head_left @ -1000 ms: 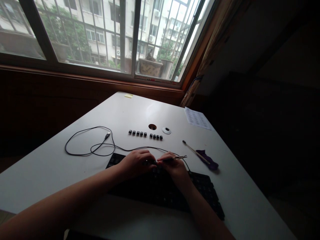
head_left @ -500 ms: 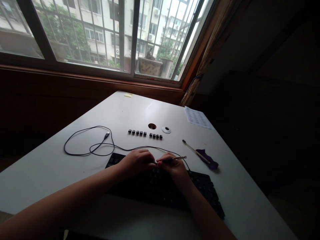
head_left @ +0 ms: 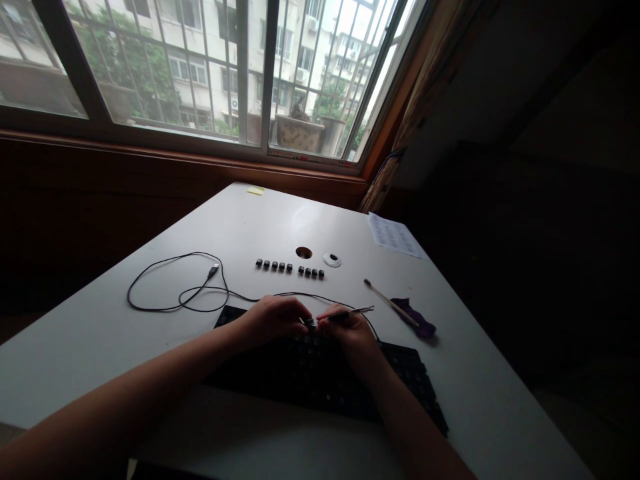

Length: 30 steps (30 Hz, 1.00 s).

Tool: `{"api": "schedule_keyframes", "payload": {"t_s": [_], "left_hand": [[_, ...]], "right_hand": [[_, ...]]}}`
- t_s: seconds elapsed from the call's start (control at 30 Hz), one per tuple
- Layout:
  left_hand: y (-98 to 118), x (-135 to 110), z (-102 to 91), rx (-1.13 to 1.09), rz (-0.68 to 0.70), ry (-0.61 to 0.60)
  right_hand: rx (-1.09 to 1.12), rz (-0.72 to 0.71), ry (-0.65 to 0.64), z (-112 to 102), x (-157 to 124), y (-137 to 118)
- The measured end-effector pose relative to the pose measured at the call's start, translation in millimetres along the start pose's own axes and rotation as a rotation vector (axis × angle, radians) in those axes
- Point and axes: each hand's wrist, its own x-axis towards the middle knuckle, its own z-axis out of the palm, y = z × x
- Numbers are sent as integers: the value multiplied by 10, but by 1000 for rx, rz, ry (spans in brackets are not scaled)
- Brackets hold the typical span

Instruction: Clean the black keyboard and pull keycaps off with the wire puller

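A black keyboard lies across the white table under both forearms. Above its upper rows, my left hand pinches a small dark keycap between thumb and fingertips. My right hand meets it from the right, its fingertips close to the keycap. Held in that hand is a slim tool with a dark grip and a metal end pointing right; its exact kind is unclear. Several black keycaps stand in a row beyond the keyboard, with a gap in the row.
A black USB cable loops at the left. A brush rests partly on a purple cloth at right. Behind the keycaps are a cable hole and its round cover. Printed paper lies at the far right edge.
My left hand has lifted slightly and its fingers have parted a little, showing the keycap between the hands. The tool in my right hand has tipped up slightly.
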Motion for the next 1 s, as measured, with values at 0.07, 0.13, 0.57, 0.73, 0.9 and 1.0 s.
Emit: {"api": "schedule_keyframes", "payload": {"t_s": [0.07, 0.13, 0.57, 0.73, 0.9, 1.0], "left_hand": [[-9, 5, -32, -101, -24, -29], [-2, 8, -61, -156, -36, -54], [70, 33, -133, -407, -166, -90], [64, 32, -153, -459, -186, -91], [31, 22, -167, -505, -179, -150], [29, 20, -166, -543, -177, -157]], "right_hand": [[20, 2, -12, 5, 1, -17], [21, -10, -35, 12, 3, -38], [-25, -176, -117, 16, 8, -94], [-66, -216, -135, 12, -2, -112], [-72, -229, -188, 19, -19, -145], [-35, -215, -234, 16, -33, -163]]}}
